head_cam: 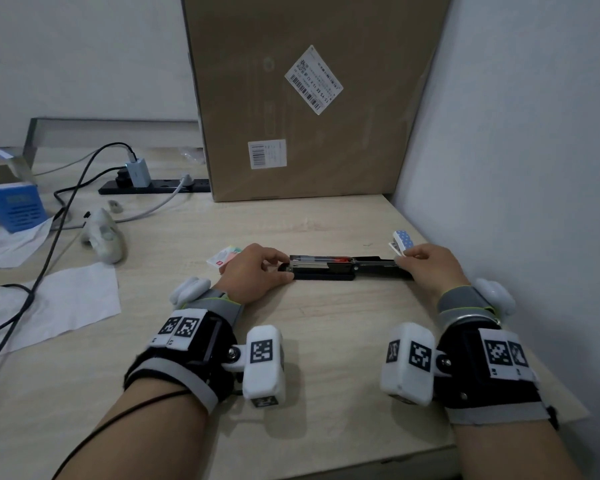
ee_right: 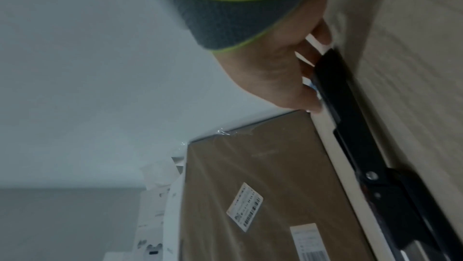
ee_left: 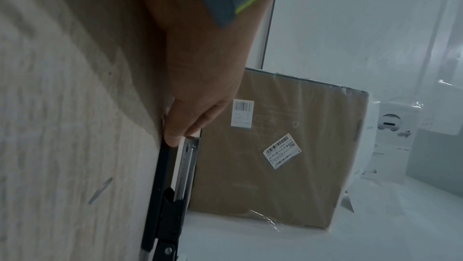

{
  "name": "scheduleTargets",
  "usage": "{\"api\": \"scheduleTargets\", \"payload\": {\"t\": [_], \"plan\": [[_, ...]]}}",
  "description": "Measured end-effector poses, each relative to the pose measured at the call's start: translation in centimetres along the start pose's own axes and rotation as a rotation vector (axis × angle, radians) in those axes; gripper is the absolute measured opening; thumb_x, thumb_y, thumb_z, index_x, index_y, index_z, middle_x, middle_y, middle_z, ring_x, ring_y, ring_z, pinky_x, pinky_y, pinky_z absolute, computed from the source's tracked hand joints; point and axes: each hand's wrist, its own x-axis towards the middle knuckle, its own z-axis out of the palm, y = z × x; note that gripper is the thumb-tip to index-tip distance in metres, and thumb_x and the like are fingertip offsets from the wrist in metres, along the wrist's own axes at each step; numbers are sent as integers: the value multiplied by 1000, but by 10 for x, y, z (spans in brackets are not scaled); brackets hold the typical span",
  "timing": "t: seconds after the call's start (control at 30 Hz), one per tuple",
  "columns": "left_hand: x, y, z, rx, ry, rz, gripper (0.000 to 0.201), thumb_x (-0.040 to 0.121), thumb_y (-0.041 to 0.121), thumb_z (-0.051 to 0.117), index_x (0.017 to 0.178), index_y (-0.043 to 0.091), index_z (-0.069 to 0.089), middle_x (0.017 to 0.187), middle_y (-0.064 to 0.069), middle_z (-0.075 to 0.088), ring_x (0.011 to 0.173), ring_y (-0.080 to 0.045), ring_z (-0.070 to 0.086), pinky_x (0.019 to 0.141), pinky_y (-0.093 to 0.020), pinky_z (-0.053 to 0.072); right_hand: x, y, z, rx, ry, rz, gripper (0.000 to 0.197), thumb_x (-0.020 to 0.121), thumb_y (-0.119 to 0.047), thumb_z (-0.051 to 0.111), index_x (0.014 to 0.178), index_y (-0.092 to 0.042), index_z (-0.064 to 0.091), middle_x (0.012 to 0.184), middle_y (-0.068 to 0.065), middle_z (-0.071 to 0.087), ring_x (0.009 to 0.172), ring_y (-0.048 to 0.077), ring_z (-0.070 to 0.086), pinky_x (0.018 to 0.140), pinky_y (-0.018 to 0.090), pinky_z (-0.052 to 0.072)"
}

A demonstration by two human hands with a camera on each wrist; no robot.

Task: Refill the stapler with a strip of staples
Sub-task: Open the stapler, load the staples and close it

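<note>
Stapler (head_cam: 347,268), long, black metal, lies opened flat: my left hand (head_cam: 257,271) pinches its magazine end, my right hand (head_cam: 430,266) grips the lid; next, closing it.

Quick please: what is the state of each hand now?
Left hand: pinches the front end of the open stapler.
Right hand: fingers hold the stapler's opened top arm.

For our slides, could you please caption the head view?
Both hands, left and right, hold the ends of an opened stapler lying flat on the desk.
</note>
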Motion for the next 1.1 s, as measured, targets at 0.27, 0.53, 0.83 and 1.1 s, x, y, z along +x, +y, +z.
{"api": "scheduleTargets", "payload": {"t": [0.27, 0.53, 0.83, 1.1], "plan": [[3, 4, 6, -126, 84, 18, 11, 79, 26, 72, 88, 21, 73, 86, 9, 56, 77, -7, 51, 66, -10, 36, 3, 9, -19, -60, -203, -33, 46, 73, 9, 65, 117, -6, 61, 104, 11, 59, 92, 20, 51, 81, 23, 38], [6, -1, 5, -140, 80, 47, 5, 79, 23, 72, 83, 19, 72, 82, 13, 57, 85, -12, 56, 74, -19, 41, 5, 7, -33, 303, -192, -221, 35, 74, 11, 67, 105, -6, 65, 95, 11, 62, 78, 15, 58, 59, 2, 47], [7, 0, 4, -228, 69, 86, 4, 77, 24, 73, 77, 23, 70, 83, 15, 59, 82, -5, 57, 81, -22, 40, -12, -59, -16, 435, -347, -517, 39, 77, 7, 67, 105, -21, 64, 93, -3, 60, 76, 5, 65, 75, 15, 53], [4, 2, 4, -263, 79, 67, 10, 78, 25, 73, 86, 19, 72, 92, 5, 63, 86, -7, 58, 78, -15, 41, -20, -80, 42, 290, -494, -535, 40, 75, -1, 71, 107, -24, 64, 97, 1, 65, 76, 4, 62, 74, 20, 52]]}}
